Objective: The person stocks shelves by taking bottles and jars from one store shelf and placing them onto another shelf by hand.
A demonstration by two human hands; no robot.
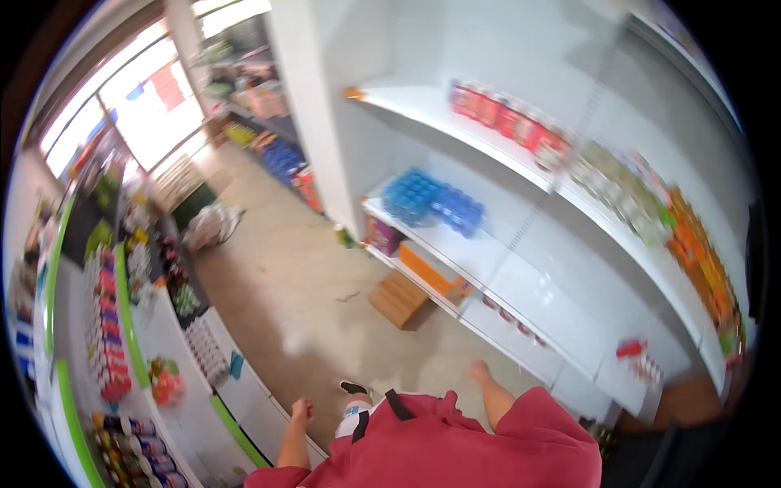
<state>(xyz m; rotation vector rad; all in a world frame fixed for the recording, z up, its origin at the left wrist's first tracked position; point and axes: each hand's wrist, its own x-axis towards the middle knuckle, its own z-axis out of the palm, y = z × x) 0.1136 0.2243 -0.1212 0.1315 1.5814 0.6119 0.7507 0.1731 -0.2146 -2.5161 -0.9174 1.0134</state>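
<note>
My left hand (302, 411) hangs low in front of me with its fingers curled into a loose fist, and nothing shows in it. It is nearest to the lower left shelf (259, 411), apart from it. My right hand (480, 372) is held out over the floor on the other side, below the low right shelf's edge. It is small and smeared, so its fingers cannot be made out. A brown cardboard box (397, 299) sits on the floor ahead of that hand.
White shelves on the right bear red-labelled bottles (511, 122), blue bottle packs (431, 199), orange goods (701, 256) and an orange box (427, 268). Left shelves hold bottles (138, 447) and cartons (207, 351). A plastic bag (213, 225) lies along the aisle floor (268, 268), towards a bright doorway (154, 93).
</note>
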